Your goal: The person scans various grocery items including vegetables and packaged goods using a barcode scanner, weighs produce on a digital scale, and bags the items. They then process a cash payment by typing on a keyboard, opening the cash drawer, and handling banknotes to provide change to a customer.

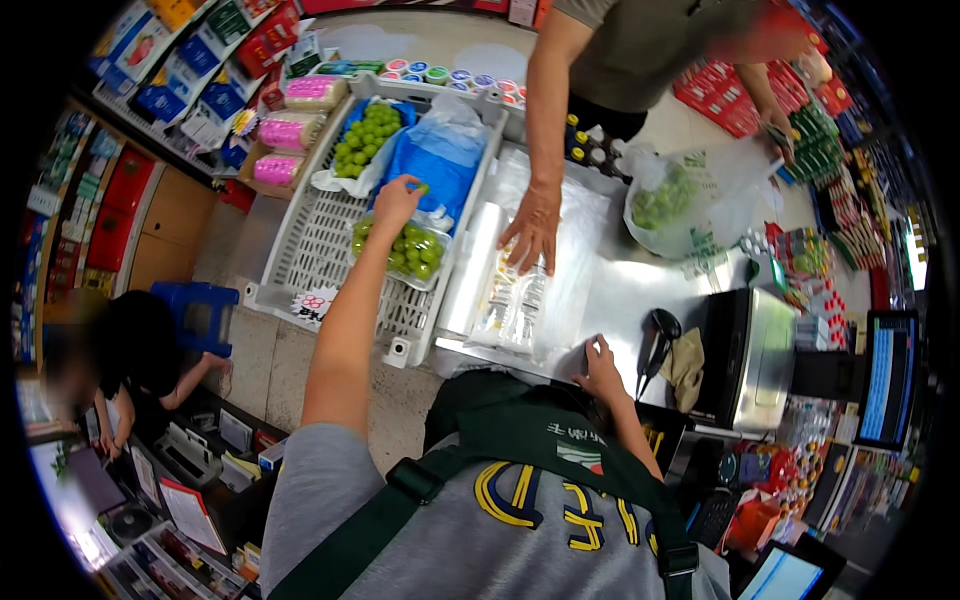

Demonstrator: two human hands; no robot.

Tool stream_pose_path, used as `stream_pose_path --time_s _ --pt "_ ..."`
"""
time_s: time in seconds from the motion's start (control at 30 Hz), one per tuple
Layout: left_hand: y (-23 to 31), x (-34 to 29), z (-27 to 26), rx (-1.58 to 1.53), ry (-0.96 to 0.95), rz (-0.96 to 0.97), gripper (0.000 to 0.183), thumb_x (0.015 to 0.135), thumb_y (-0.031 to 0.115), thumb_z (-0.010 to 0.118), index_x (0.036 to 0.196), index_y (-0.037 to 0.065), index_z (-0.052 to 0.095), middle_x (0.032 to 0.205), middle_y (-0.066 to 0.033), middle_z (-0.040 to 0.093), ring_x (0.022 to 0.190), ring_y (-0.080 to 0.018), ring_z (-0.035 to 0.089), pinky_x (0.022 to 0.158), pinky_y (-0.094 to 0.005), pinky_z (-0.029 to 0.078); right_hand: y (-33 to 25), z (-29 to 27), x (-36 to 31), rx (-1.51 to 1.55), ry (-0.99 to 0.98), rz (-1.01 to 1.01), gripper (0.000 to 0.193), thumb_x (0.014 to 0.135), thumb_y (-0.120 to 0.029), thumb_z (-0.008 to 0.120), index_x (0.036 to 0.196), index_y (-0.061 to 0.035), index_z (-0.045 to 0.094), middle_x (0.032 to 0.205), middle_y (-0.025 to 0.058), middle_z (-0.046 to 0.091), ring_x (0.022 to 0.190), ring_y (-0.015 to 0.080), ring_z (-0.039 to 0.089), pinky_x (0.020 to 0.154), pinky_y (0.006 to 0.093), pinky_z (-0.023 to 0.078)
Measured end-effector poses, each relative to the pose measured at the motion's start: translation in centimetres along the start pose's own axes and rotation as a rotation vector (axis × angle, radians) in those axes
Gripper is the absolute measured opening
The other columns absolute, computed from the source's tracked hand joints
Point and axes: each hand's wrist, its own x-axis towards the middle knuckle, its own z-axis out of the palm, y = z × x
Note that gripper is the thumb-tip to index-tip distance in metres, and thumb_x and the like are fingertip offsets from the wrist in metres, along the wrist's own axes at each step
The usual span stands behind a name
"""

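My left hand (397, 205) reaches over a white plastic crate (280, 250). Its fingers are pinched on a small green grape (423, 189). Just below that hand lies a clear box of green grapes (412, 255), partly hidden by my wrist. Another bunch of green grapes (366, 140) rests at the crate's far left, beside blue wrapping (432, 165). My right hand (600, 370) rests at the near edge of the metal counter (625, 290), fingers apart and holding nothing. Nearby lies a black handheld scanner (658, 345).
A co-worker's or customer's hand (535, 228) lies on clear plastic bags (515, 305) across the counter. To the right stands a plastic bag with grapes (664, 200). Small bottles (590, 150) line the far edge. A black-and-silver machine (750, 355) and a monitor (888, 380) stand right.
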Motion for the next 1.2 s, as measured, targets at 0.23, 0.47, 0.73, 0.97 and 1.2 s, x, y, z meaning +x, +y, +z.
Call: stream_pose_path --time_s 0.23,0.47,0.73,0.97,1.2 --pt "6.0 -8.0 -0.4 -0.303 0.018 0.240 0.025 0.084 0.020 0.057 0.105 0.007 0.061 0.099 -0.0136 0.064 0.088 -0.0274 0.061 0.076 -0.0362 0.047 -1.3 0.6 2.9 0.755 -0.037 0.247 0.062 0.074 -0.026 0.071 0.122 0.0032 0.045 0.114 0.0215 0.054 0.099 0.0293 0.056 0.082 0.0330 0.047" --pt "4.1 -18.0 8.2 -0.540 -0.350 0.001 0.044 0.090 0.029 0.051 0.125 0.003 0.045 0.118 -0.0146 0.054 0.103 -0.0253 0.056 0.083 -0.0325 0.044 -8.2 4.4 11.5 0.833 0.091 0.141 0.062 0.073 -0.037 0.070 0.116 0.0021 0.048 0.101 0.0161 0.062 0.093 0.0230 0.060 0.079 0.0332 0.047" --pt "4.1 -19.2 6.5 -0.836 -0.327 -0.276 0.045 0.093 0.035 0.046 0.125 0.004 0.045 0.123 -0.0097 0.050 0.106 -0.0205 0.053 0.085 -0.0325 0.042 -6.2 -7.0 6.3 1.218 0.146 0.186 0.030 0.074 -0.015 0.066 0.096 0.0051 0.061 0.084 0.0092 0.064 0.072 0.0138 0.059 0.066 0.0284 0.047" --pt "7.3 -16.4 9.1 -0.780 -0.514 -0.171 0.039 0.091 0.026 0.051 0.122 0.002 0.048 0.113 -0.0086 0.058 0.095 -0.0171 0.059 0.078 -0.0285 0.046 -0.5 -17.2 4.9 1.740 0.331 0.225 0.030 0.086 -0.011 0.058 0.107 0.0095 0.053 0.097 0.0146 0.063 0.079 0.0201 0.064 0.071 0.0307 0.053" --pt "19.4 -7.8 20.2 -0.928 -0.780 -0.211 0.049 0.089 0.027 0.054 0.128 0.000 0.040 0.115 -0.0091 0.056 0.096 -0.0193 0.058 0.079 -0.0314 0.047 6.6 -24.9 14.4 2.088 0.567 0.221 0.038 0.093 -0.014 0.045 0.125 0.0050 0.038 0.118 0.0184 0.053 0.104 0.0282 0.056 0.088 0.0393 0.048"
